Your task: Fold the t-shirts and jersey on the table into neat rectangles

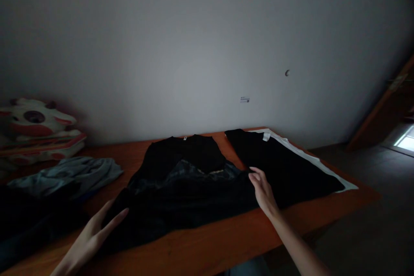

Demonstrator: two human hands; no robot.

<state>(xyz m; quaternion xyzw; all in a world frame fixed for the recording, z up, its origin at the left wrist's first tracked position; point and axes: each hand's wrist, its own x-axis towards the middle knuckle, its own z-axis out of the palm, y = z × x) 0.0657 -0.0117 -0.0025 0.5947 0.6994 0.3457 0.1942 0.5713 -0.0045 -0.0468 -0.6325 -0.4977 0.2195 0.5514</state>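
Note:
A black garment (194, 200) is spread across the table, its front part gathered in loose folds. Beneath its far part lies a black top (181, 155) with a small white neck label. My left hand (95, 230) holds the garment's left edge, the cloth lying between thumb and fingers; the fingertips are partly hidden by it. At the right edge, my right hand (263, 192) pinches the cloth between thumb and fingers. Dim light blurs the folds, so I cannot tell exactly where the garment and the top separate.
Another black garment (284, 168) lies flat at the right over a white one (349, 186). Crumpled grey cloth (84, 172) and dark cloth (35, 220) lie left, before a cow-shaped toy keyboard (45, 120). A wall (194, 51) stands behind the wooden table (200, 246).

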